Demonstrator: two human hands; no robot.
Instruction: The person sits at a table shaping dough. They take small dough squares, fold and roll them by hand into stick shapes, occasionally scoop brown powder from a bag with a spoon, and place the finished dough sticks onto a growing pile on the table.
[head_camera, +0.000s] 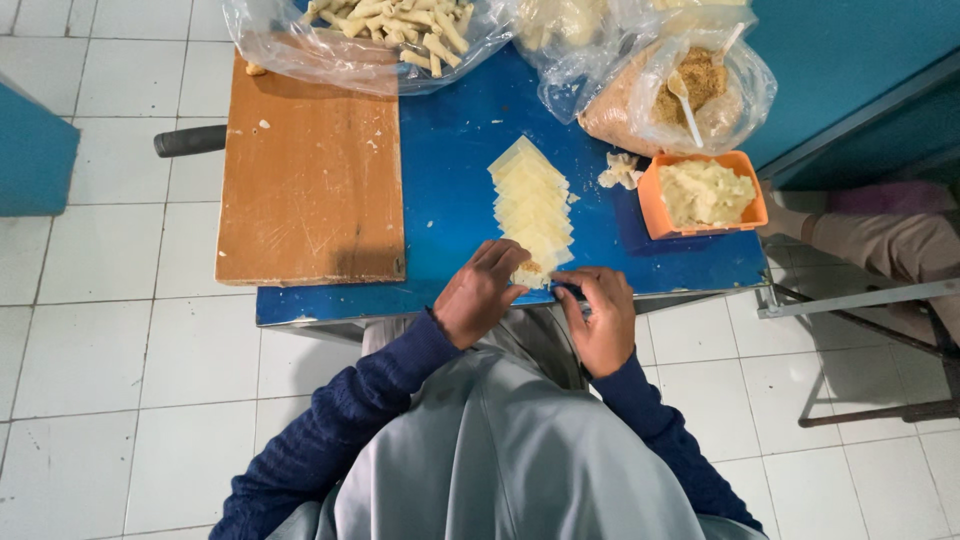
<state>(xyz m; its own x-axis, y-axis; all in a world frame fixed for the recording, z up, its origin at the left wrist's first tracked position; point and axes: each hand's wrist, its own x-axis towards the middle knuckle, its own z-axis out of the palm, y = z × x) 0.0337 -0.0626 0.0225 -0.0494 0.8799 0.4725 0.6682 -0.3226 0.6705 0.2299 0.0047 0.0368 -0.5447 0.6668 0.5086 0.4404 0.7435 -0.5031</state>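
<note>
Both hands, left hand and right hand, pinch half-closed on the nearest pastry square of an overlapping row, pressing it flat on the blue table to fold it

Wooden board at table's left side – orange tub, crumb bag at right.

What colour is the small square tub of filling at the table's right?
Orange, seen in the head view: the tub holds pale yellow filling.

Row of pale yellow square dough wrappers on blue table.
Flat, overlapping, diagonal; nearest wrapper carries brownish filling, at table's front edge.
</note>
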